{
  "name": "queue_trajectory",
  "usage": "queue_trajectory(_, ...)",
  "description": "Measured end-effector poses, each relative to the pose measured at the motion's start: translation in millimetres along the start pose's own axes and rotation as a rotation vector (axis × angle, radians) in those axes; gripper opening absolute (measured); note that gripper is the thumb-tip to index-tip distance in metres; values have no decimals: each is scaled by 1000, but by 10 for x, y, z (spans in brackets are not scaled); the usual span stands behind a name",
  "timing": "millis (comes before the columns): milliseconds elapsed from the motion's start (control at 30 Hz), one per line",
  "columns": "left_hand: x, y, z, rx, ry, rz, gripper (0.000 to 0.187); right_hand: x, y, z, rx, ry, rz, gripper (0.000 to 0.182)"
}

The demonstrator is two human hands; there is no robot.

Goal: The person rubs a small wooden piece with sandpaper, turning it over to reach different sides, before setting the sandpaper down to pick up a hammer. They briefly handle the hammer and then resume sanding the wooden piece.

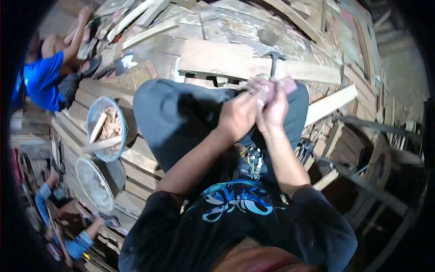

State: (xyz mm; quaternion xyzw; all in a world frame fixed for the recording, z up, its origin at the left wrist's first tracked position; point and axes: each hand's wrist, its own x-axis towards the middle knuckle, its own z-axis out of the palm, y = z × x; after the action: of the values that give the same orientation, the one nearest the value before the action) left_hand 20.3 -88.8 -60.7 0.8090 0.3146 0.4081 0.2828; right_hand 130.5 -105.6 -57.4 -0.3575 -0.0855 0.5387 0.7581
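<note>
My left hand (238, 114) and my right hand (274, 109) meet over my lap, in front of my crossed legs. A flat pink piece (287, 84) is between them. My right thumb lies across it, and the closed fingers of my left hand press on its left side. Just beyond my fingers is a hammer (274, 56), its head on a pale wooden board (217, 58) and its handle pointing toward me. What the pink piece is made of is too blurred to tell.
To the left stand a bucket (118, 153) of wood scraps and a second pale bucket (95, 183). A person in a blue shirt (44, 81) sits at the upper left, another person (79, 245) at the lower left. Planks (333, 104) and a dark frame (380, 192) lie to the right.
</note>
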Motion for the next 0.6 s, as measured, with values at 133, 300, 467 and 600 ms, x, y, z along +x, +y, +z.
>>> queue_trajectory(133, -38, 179, -46, 45, -119, -46, 40, 88, -145, 262, 17, 104, -48, 48)
queue_trajectory(300, 83, 39, -53, 59, 14, 0, 36, 101, 1, 234, 75, 33, 62, 37)
queue_trajectory(467, 213, -2, -94, 146, 58, 104, 32, 94, 87, 214, 44, -55, 23, 42)
queue_trajectory(600, -26, 96, -68, -7, -123, -78, 31, 276, -169, 229, 136, 164, -9, 46)
